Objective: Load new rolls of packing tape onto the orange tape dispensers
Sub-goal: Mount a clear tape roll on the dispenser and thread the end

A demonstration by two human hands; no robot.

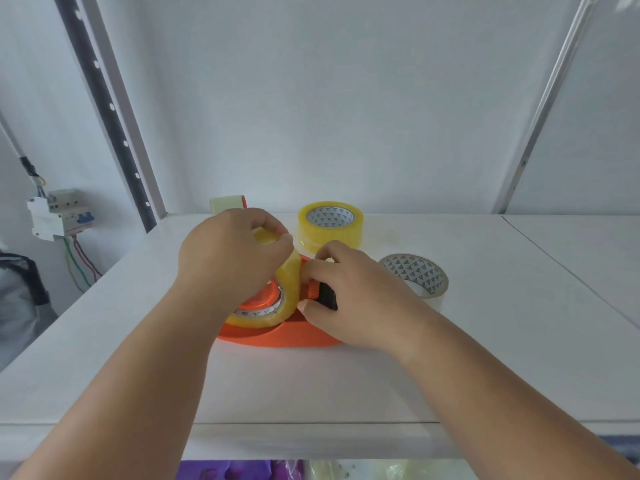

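Note:
An orange tape dispenser [284,336] lies flat on the white table [311,382]. A yellowish tape roll [273,310] sits on its orange hub. My left hand [232,254] curls over the top of this roll and grips it. My right hand [349,289] holds the dispenser's black and orange front part, fingers curled around it, thumb below. A full yellow roll [330,225] stands behind. A thinner clear roll [415,275] lies to the right.
A second dispenser [228,204], cream with an orange edge, stands at the table's back, partly hidden by my left hand. A breaker box with wires [59,216] hangs on the left wall. Metal shelf uprights [114,109] rise at both sides.

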